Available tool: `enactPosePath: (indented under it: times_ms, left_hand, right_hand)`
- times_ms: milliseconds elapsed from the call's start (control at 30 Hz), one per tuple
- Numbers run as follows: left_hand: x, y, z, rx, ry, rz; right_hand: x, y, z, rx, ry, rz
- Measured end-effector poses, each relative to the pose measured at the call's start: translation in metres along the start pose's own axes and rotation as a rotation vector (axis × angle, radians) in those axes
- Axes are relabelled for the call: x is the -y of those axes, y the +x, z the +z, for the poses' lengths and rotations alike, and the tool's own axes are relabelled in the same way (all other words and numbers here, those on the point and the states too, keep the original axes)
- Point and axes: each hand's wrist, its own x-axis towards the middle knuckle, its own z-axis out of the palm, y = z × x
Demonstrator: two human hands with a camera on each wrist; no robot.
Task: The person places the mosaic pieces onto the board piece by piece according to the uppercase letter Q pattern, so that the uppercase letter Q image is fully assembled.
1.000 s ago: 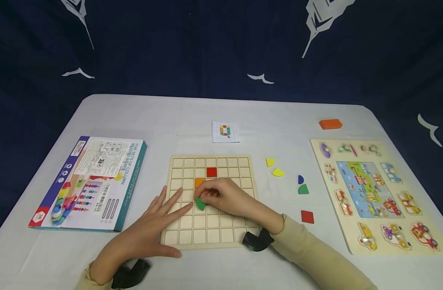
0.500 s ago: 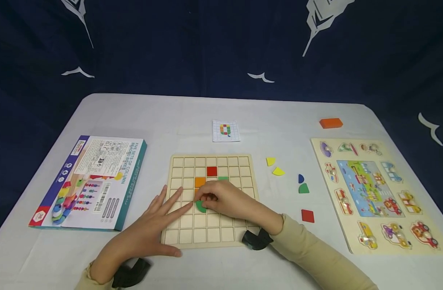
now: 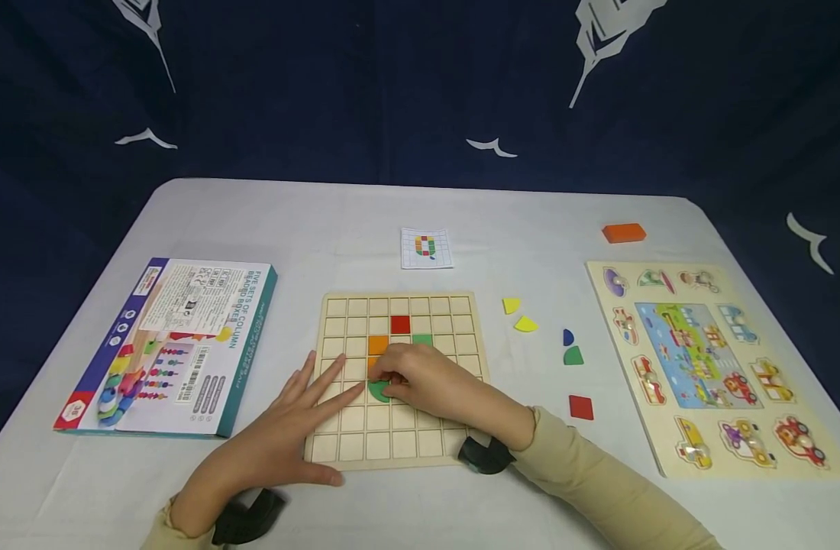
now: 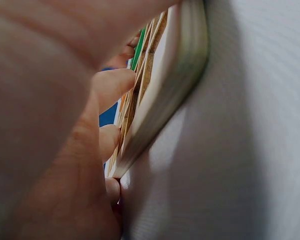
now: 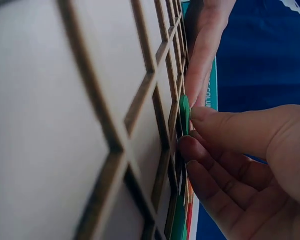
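A thin green piece (image 3: 379,392) with a curved edge, pinched by the right hand's fingers (image 3: 392,359) and partly hidden by them, sits at a cell left of the centre of a square board (image 3: 404,445). The pale wooden board (gridded with raised strips) lies flat on the desk (image 3: 544,260).

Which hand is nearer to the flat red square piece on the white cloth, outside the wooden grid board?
Right. The right hand is over the wooden grid board, left of the red square piece; the left hand is farther left, across the board's left edge.
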Motion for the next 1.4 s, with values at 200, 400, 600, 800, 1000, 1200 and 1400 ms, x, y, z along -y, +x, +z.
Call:
enactPosePath:
  times_ms: [200, 400, 600, 800, 1000, 1200, 1400]
  left_hand:
    - [0.000, 0.002, 0.000, 0.000, -0.020, -0.001]
    - [0.001, 0.000, 0.003, -0.018, -0.030, -0.017]
    - [0.002, -0.005, 0.004, -0.053, -0.044, -0.017]
    - [0.002, -0.007, 0.005, -0.035, -0.037, -0.032]
    - [0.002, -0.008, 0.006, -0.029, -0.048, -0.018]
    - [0.002, -0.005, 0.006, -0.023, -0.056, -0.019]
    - [0.000, -0.001, 0.004, -0.028, -0.068, -0.014]
  right_hand:
    - [0.001, -0.005, -0.004, -0.006, -0.013, 0.023]
    - [-0.004, -0.033, -0.024, -0.101, 0.051, 0.037]
    - [-0.029, -0.086, -0.054, -0.317, 0.091, 0.165]
    - [-0.050, -0.139, -0.061, -0.637, -0.058, 0.564]
    - [-0.057, -0.160, -0.054, -0.604, -0.154, 0.783]
    - [-0.059, -0.161, -0.052, -0.557, -0.140, 0.805]
    - [-0.065, -0.160, -0.051, -0.643, -0.134, 0.754]
